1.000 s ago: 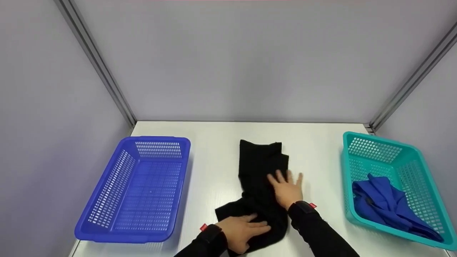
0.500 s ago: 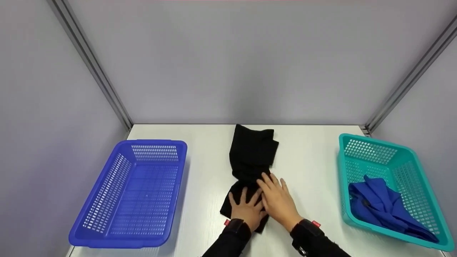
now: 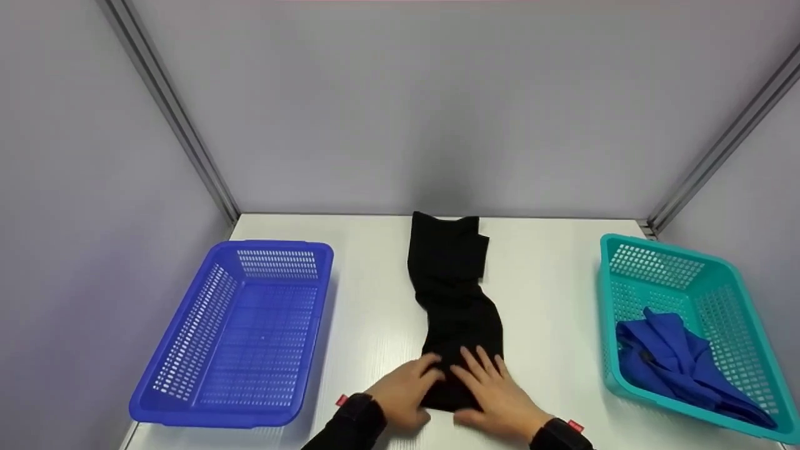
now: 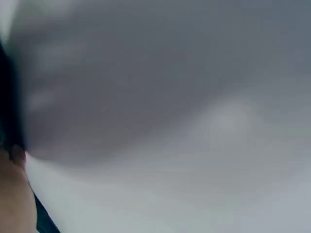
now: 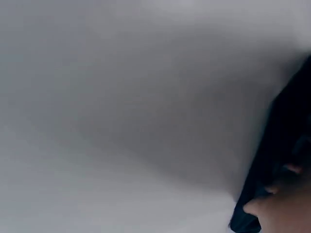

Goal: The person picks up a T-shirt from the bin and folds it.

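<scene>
A black garment (image 3: 453, 306), folded into a long narrow strip, lies on the white table in the head view, stretching from the back edge toward the front. My left hand (image 3: 400, 395) touches its near left edge with the fingers reaching onto the cloth. Across its near right part my right hand (image 3: 497, 400) rests with fingers spread. At the left margin of the left wrist view, part of the hand (image 4: 14, 199) shows beside the dark cloth (image 4: 8, 107). Fingers of the right hand (image 5: 282, 213) overlap the garment (image 5: 274, 141) in the right wrist view.
On the left stands a blue plastic basket (image 3: 140, 400) with slotted sides. A teal basket (image 3: 612, 369) at the right holds a crumpled blue garment (image 3: 681, 362). Grey panels (image 3: 437, 106) rise behind the table (image 3: 544, 262) and on both sides.
The garment's near part, bunched and bent before, is now straighter and flatter. Its far end has shifted toward the back edge. Both hands have ended up side by side at the near end.
</scene>
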`<state>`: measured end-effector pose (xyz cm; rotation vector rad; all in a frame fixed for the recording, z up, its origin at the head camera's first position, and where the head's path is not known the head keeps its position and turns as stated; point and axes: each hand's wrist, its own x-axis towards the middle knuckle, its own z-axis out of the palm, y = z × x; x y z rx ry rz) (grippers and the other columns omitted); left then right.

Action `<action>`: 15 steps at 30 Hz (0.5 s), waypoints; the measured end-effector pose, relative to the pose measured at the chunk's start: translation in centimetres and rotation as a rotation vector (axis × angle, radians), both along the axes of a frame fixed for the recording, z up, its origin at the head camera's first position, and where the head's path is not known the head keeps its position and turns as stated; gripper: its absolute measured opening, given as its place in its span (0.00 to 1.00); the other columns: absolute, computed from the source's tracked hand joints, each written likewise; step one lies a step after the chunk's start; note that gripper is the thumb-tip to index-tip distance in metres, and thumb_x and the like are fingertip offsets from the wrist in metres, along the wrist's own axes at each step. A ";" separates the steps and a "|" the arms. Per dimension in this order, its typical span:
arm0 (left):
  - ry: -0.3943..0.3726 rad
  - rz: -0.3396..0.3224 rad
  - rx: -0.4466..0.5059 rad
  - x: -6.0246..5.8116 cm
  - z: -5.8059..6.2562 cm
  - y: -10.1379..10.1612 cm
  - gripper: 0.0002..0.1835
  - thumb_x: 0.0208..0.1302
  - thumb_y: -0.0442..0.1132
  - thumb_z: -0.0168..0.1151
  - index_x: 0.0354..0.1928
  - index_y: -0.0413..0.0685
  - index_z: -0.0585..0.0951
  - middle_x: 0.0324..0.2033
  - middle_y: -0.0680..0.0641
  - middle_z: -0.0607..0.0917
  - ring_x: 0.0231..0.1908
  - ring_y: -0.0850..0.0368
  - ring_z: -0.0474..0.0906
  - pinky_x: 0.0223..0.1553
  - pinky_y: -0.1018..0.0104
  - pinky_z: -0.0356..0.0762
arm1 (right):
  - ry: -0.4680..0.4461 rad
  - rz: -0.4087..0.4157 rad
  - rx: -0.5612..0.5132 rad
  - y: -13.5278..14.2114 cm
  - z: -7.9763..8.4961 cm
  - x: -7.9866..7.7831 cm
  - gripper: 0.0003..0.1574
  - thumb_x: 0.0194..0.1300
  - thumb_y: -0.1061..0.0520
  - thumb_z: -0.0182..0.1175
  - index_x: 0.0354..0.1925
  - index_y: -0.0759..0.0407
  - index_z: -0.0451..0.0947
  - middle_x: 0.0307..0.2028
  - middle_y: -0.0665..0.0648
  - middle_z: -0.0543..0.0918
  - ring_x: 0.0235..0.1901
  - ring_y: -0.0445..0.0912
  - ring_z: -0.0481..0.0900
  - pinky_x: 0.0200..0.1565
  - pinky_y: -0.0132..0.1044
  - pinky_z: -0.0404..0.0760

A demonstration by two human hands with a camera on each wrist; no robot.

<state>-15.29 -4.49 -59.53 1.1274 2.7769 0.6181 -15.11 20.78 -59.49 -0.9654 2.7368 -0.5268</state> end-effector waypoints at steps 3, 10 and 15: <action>0.212 -0.021 -0.165 0.5 -0.6 -1.0 0.20 0.64 0.47 0.69 0.56 0.56 0.79 0.61 0.51 0.76 0.58 0.54 0.77 0.59 0.60 0.76 | -0.013 0.074 0.025 0.4 -0.2 0.5 0.52 0.67 0.27 0.57 0.78 0.53 0.61 0.80 0.64 0.52 0.77 0.69 0.48 0.70 0.71 0.53; 0.424 0.042 -0.063 1.0 0.5 -0.3 0.07 0.60 0.38 0.68 0.39 0.52 0.79 0.41 0.56 0.79 0.37 0.63 0.77 0.35 0.72 0.77 | 0.173 0.100 0.050 -0.1 -0.2 1.4 0.52 0.62 0.48 0.67 0.79 0.49 0.57 0.78 0.62 0.58 0.73 0.66 0.62 0.65 0.66 0.67; 0.405 0.031 0.099 1.7 2.7 0.0 0.14 0.55 0.39 0.72 0.40 0.52 0.77 0.36 0.57 0.78 0.29 0.68 0.72 0.29 0.77 0.74 | 0.364 -0.013 -0.050 0.3 0.3 1.8 0.51 0.44 0.62 0.71 0.69 0.58 0.70 0.65 0.61 0.78 0.61 0.58 0.79 0.59 0.57 0.78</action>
